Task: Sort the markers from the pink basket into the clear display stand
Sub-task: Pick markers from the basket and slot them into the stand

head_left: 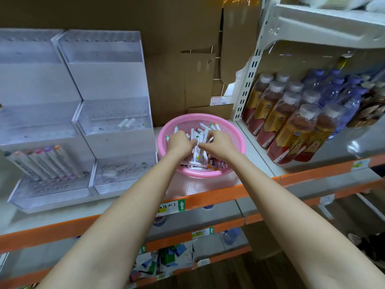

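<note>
A: Nearest the lens?
B: Two bare forearms [116, 226], reaching up and forward over the orange-edged white shelf [218, 195].

A: At the ends of those arms?
B: Left hand [180, 142] and right hand [219, 143], side by side, knuckles up, inside the round pink perforated plastic basket [239, 142]. Fingers of both bent down into the heap of white-barrelled markers with coloured caps [198, 157]. Fingertips buried, so clasped on a marker or merely lying among them: not discernible for either hand.

A: Position of the basket?
B: On the shelf, just right of the clear stepped acrylic display stand [116, 113], near but apart.

A: Contents of that stand?
B: Two small white pieces [126, 123] lying on the middle step. Against its left side, a second clear stepped stand [37, 122], with a row of pale-barrelled, colour-capped markers [43, 163] leaning in the lowest tier.

A: Farther back?
B: Wrapped packs of white-capped bottles of brown drink [291, 130] on the neighbouring shelf at right, purple-capped bottles [337, 88] behind them, and brown cardboard sheets [177, 38] as backdrop.
</note>
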A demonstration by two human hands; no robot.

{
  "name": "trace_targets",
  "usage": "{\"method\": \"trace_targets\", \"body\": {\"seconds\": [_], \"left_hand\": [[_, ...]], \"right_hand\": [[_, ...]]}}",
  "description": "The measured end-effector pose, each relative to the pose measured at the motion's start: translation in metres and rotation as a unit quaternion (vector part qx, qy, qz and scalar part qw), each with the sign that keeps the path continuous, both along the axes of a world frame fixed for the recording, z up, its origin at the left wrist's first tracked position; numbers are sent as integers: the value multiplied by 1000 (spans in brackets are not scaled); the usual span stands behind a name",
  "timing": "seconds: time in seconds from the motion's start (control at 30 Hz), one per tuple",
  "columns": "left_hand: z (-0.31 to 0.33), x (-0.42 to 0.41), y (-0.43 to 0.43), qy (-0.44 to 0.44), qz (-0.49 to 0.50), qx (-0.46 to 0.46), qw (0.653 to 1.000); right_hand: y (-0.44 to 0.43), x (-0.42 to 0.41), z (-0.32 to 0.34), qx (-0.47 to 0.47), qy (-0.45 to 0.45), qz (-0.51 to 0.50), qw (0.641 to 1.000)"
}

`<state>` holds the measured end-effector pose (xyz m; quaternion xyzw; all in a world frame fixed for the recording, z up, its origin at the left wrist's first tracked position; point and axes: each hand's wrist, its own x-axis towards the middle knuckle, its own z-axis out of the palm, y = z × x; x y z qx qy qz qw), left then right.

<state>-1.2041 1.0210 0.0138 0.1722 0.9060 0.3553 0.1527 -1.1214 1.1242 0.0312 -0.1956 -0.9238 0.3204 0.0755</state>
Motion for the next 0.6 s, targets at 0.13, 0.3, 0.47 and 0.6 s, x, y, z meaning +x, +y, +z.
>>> {"method": "trace_targets", "body": {"seconds": [0.13,0.3,0.47,0.6], "left_hand": [[6,0,-3,-39,5,11,999],[13,2,-7,-76,-21,17,997],[15,3,-14,-99,-35,61,993],[15,2,-15,-121,2,158,980]], "right_hand": [[4,-4,-3,1,-20,-23,1000],[4,-16,-11,-1,-36,-62,997],[-4,-22,-11,-25,49,-66,996],[-9,-26,-8,-15,98,-49,994]]}}
